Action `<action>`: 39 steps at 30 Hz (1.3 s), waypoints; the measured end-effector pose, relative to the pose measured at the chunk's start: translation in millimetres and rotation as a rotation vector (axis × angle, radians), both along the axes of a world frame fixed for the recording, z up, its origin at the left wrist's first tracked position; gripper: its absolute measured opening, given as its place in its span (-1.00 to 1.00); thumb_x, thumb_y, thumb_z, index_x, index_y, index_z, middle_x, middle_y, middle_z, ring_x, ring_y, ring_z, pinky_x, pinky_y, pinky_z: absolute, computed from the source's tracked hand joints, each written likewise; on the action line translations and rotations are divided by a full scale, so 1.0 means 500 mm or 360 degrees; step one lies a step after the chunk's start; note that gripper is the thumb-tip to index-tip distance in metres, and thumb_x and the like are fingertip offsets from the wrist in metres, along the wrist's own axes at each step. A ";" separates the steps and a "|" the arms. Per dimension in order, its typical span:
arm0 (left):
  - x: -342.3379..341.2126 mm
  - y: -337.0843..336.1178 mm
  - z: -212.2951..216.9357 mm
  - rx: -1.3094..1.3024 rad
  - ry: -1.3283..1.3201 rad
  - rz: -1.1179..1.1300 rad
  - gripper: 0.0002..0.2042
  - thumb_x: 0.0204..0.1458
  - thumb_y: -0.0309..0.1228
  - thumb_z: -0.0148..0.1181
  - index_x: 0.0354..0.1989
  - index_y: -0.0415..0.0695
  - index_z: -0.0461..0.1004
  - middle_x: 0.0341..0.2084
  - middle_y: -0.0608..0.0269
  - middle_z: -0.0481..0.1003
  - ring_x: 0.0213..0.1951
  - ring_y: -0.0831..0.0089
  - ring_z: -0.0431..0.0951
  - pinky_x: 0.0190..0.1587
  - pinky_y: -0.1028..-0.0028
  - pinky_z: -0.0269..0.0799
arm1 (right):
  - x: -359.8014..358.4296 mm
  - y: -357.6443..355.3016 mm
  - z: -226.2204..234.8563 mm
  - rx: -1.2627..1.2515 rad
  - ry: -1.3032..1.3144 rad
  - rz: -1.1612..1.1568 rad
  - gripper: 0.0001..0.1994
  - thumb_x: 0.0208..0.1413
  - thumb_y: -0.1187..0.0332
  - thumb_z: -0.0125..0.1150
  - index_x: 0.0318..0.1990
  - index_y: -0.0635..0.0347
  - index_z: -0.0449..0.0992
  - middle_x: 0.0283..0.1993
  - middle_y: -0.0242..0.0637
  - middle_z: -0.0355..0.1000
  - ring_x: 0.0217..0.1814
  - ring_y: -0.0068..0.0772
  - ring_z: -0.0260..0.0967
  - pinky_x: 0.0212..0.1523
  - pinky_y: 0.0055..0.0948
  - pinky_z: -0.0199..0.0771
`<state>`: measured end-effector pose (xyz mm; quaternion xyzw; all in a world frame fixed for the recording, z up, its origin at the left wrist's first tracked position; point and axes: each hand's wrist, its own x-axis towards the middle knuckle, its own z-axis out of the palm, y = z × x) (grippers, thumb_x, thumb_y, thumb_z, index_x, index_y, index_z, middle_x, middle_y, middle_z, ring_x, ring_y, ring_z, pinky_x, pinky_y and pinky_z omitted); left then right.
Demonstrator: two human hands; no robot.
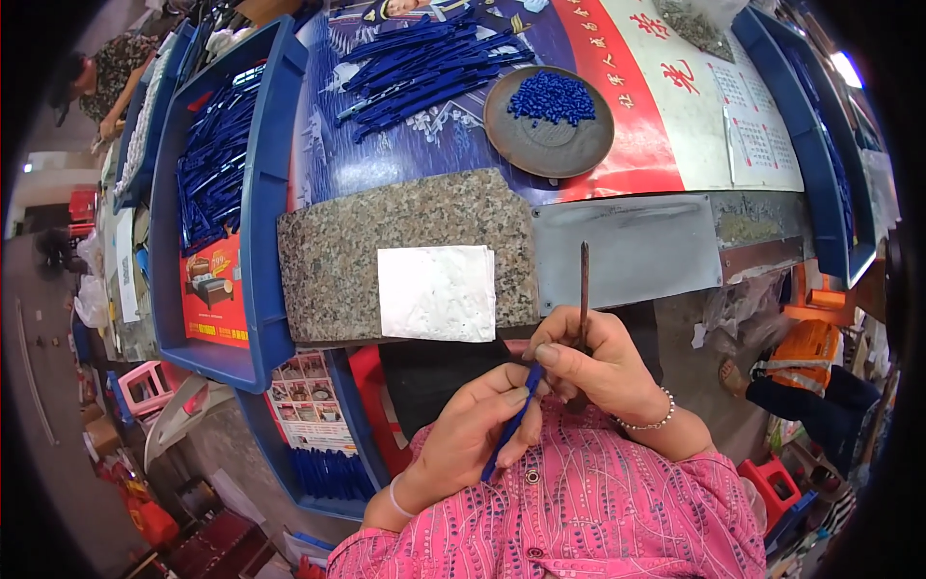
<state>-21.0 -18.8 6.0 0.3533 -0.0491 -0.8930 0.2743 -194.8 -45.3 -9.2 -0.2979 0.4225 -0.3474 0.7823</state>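
The left hand (471, 417) gripped a slim dark-blue stick (501, 449) before the pink patterned shirt (627, 492); the right hand (614, 372), clasping a thin brown pointed rod (585, 280), met its upper end, apparently working the tip, which called for steadiness next

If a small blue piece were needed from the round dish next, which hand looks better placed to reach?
Probably the right hand: it is nearer the round dish, and the slim tool in its grip points that way. The left hand grips the blue stick.
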 end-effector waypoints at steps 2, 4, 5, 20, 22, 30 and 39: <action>-0.002 0.003 0.003 -0.0118 -0.0087 0.0011 -0.82 0.13 -0.42 -0.12 -0.18 -0.27 0.27 -0.65 0.20 0.38 -0.80 0.63 0.19 -0.73 0.68 0.12 | -0.001 0.000 0.000 0.0000 0.0027 -0.0009 -0.86 0.08 0.40 0.11 -0.32 0.31 0.39 -0.56 -0.40 0.33 -0.66 -0.73 0.18 -0.65 -0.74 0.14; -0.004 0.005 0.009 -0.0265 -0.0296 -0.0033 -0.83 0.12 -0.47 -0.10 -0.16 -0.26 0.26 -0.60 0.18 0.42 -0.75 0.62 0.26 -0.67 0.68 0.18 | -0.002 -0.001 0.000 0.0000 0.0053 -0.0012 -0.87 0.09 0.40 0.10 -0.32 0.31 0.39 -0.56 -0.40 0.33 -0.66 -0.73 0.18 -0.65 -0.74 0.15; -0.004 0.006 0.011 -0.0264 -0.0301 -0.0030 -0.83 0.12 -0.47 -0.10 -0.16 -0.26 0.26 -0.60 0.18 0.42 -0.75 0.62 0.26 -0.67 0.68 0.18 | -0.004 -0.001 0.000 -0.0001 0.0056 -0.0016 -0.87 0.08 0.41 0.10 -0.32 0.31 0.39 -0.56 -0.40 0.33 -0.66 -0.73 0.18 -0.65 -0.74 0.15; -0.006 0.005 0.015 -0.0480 -0.0461 -0.0136 -0.84 0.13 -0.55 -0.11 -0.12 -0.25 0.23 -0.51 0.17 0.47 -0.64 0.61 0.41 -0.56 0.68 0.31 | -0.004 0.001 -0.012 0.0056 0.0019 -0.0059 -0.85 0.08 0.39 0.10 -0.34 0.32 0.40 -0.59 -0.42 0.28 -0.66 -0.72 0.16 -0.63 -0.72 0.16; -0.006 0.005 0.015 -0.0487 -0.0474 -0.0133 -0.84 0.13 -0.53 -0.12 -0.13 -0.25 0.24 -0.51 0.17 0.47 -0.66 0.60 0.40 -0.58 0.68 0.29 | -0.004 0.001 -0.012 0.0061 0.0017 -0.0057 -0.85 0.08 0.38 0.10 -0.34 0.32 0.40 -0.59 -0.42 0.29 -0.66 -0.72 0.16 -0.64 -0.72 0.16; 0.003 -0.007 -0.002 -0.0003 0.0025 -0.0042 -0.80 0.17 -0.38 -0.15 -0.14 -0.26 0.27 -0.58 0.16 0.42 -0.79 0.61 0.24 -0.72 0.68 0.15 | -0.001 0.000 -0.015 0.0060 -0.0065 -0.0051 -0.79 0.08 0.31 0.12 -0.33 0.31 0.40 -0.57 -0.38 0.34 -0.66 -0.72 0.18 -0.64 -0.73 0.15; 0.005 -0.013 -0.017 0.0369 0.0357 0.0060 -0.81 0.18 -0.41 -0.19 -0.15 -0.27 0.25 -0.67 0.24 0.32 -0.85 0.68 0.13 -0.81 0.66 0.03 | -0.002 -0.001 -0.024 0.0064 -0.0137 -0.0048 -0.77 0.09 0.27 0.13 -0.35 0.31 0.39 -0.58 -0.35 0.36 -0.66 -0.70 0.20 -0.65 -0.73 0.15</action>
